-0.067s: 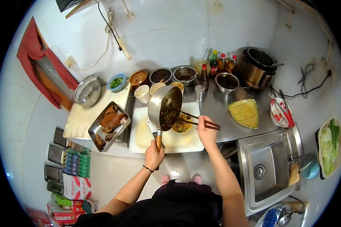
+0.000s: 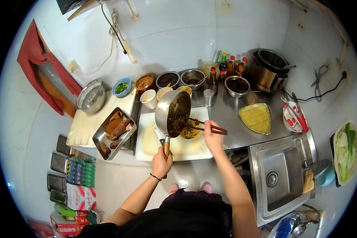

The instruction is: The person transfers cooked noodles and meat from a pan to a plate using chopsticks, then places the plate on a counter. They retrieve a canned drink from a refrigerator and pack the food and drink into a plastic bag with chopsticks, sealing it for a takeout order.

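My left hand [image 2: 161,163] is wrapped round the wooden handle of a steel saucepan [image 2: 161,113], tipped on its side toward the right. Dark, sauced food [image 2: 177,123] lies inside the pan. Closed on a pair of dark wooden chopsticks [image 2: 215,128], my right hand [image 2: 213,139] has their tips at the pan's mouth. Yellow noodles [image 2: 190,132] show just right of the pan, over a white cutting board [image 2: 194,154]; whatever holds them is mostly hidden. A knife [image 2: 161,137] lies on the board, partly behind the pan.
Left stands a steel tray of braised meat [image 2: 119,126]. Behind the board are paper cups [image 2: 148,98], bowls of sauces [image 2: 167,80], a shaker [image 2: 208,97] and several bottles [image 2: 223,66]. A yellow woven basket [image 2: 256,119], a pressure cooker [image 2: 269,69] and a sink [image 2: 279,174] are at right.
My right hand and the chopsticks have shifted slightly left, closer to the pan's mouth. The saucepan keeps its tilt, and my left hand stays on its handle.
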A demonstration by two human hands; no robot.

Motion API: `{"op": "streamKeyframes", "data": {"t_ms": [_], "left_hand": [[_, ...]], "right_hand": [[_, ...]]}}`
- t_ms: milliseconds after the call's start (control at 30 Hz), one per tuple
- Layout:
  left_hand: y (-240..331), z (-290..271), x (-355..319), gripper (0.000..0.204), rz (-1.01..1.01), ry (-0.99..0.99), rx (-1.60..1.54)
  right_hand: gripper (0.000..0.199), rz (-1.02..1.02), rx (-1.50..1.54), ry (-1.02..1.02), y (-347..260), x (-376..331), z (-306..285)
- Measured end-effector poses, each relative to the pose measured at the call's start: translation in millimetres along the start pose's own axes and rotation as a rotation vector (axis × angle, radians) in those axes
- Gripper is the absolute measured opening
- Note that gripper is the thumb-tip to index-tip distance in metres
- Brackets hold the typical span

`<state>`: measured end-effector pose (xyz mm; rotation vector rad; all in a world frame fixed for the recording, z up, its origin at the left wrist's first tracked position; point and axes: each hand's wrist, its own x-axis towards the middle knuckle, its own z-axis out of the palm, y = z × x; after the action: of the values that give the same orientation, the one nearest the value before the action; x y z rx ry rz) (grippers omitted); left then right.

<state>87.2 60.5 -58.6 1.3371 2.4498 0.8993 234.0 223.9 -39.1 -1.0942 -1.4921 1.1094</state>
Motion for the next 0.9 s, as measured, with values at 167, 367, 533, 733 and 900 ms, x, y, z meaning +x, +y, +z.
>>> {"op": "streamKeyframes", "data": {"t_ms": [167,367,533,733,900], "left_hand": [[3,2,-1,0.024,0.039,-0.012,0.030],[-5,11,4,0.023,-0.001,0.005,0.065],[-6,9,5,0.024,-0.042,0.021,0.047],[-6,6,4,0.022,-0.075,0.051,0.015],[-3,1,3,0.021,-0.082,0.045,0.005]], "right_hand": [[0.027,-0.034,-0.065,0.088,31,14,18],[0.027,0.023,-0.106,0.091,36,14,6],[0.027,-0.008,-0.192,0.094,42,14,1],[0.026,0.000,-0.139,0.105,36,2,-5],[0.024,-0.040,-0.185,0.090,39,-6,-14]]}}
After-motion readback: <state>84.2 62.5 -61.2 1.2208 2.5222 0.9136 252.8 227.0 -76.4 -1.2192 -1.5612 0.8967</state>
